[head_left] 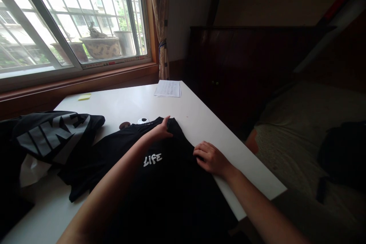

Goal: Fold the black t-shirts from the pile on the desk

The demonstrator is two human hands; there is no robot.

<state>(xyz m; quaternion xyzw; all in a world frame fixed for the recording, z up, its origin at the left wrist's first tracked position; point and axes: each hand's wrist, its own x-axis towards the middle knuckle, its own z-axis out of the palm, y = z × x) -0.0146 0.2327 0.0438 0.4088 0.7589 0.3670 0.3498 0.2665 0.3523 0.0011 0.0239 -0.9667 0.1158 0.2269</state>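
A black T-shirt (pixel 168 183) with white "Life" lettering lies front up on the white table (pixel 217 129), its collar away from me. One sleeve spreads to the left; the right side runs in a straight edge with no sleeve showing. My left hand (pixel 160 130) rests on the shirt just below the collar, thumb and fingers apart. At the shirt's right edge, my right hand (pixel 211 158) has its fingers curled on the black cloth. Its fingertips are partly hidden against the fabric.
A dark garment with grey Nike lettering (pixel 54 133) lies bunched at left. Beyond the collar are a white round item (pixel 143 121) and a brown round item (pixel 124 125). Papers (pixel 168 89) and a yellow note (pixel 84 97) lie farther back. A barred window (pixel 94 15) is behind.
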